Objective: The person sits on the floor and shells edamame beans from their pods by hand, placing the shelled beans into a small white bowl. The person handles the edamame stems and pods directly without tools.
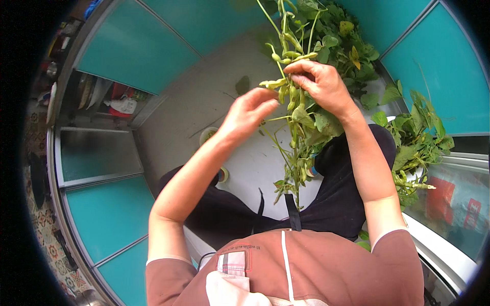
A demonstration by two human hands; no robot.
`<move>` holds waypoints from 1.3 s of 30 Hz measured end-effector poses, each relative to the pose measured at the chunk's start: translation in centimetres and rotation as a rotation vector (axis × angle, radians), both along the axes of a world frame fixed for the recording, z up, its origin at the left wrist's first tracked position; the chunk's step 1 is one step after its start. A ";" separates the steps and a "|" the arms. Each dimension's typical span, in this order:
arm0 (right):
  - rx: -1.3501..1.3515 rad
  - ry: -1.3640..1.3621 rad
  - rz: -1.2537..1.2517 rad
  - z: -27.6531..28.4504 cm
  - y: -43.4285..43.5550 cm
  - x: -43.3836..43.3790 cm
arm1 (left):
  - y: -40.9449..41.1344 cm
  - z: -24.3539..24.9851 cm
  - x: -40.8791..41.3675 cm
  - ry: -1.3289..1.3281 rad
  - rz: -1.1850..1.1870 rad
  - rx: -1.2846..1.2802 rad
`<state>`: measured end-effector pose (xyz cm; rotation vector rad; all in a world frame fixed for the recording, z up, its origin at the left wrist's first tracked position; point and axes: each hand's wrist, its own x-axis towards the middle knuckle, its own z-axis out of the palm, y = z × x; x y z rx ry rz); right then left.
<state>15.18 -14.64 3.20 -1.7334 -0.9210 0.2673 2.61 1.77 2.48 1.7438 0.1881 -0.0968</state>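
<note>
A tall green bean plant, its stem (pixel 295 153) lined with plump pods, stands upright between my knees. My right hand (pixel 319 82) grips the plant near its upper pods, thumb and fingers around the stem area. To the left, my left hand (pixel 254 109) is slightly blurred, its fingers parted beside a cluster of green pods (pixel 283 93); whether its fingertips touch a pod cannot be told. Broad leaves (pixel 325 124) hang below my right hand.
A heap of leafy plants (pixel 356 57) lies at the back right. More leafy stems with pods (pixel 417 141) rest beside my right knee. Teal cabinet panels (pixel 141 42) enclose the pale floor (pixel 183 91), where a loose leaf (pixel 242 85) lies. A partly hidden round container (pixel 208 134) stands beyond my left forearm.
</note>
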 end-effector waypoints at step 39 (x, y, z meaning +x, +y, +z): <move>-0.227 0.136 0.086 -1.2 1.7 -4.2 | 2.4 -0.6 -0.4 0.005 0.166 -0.566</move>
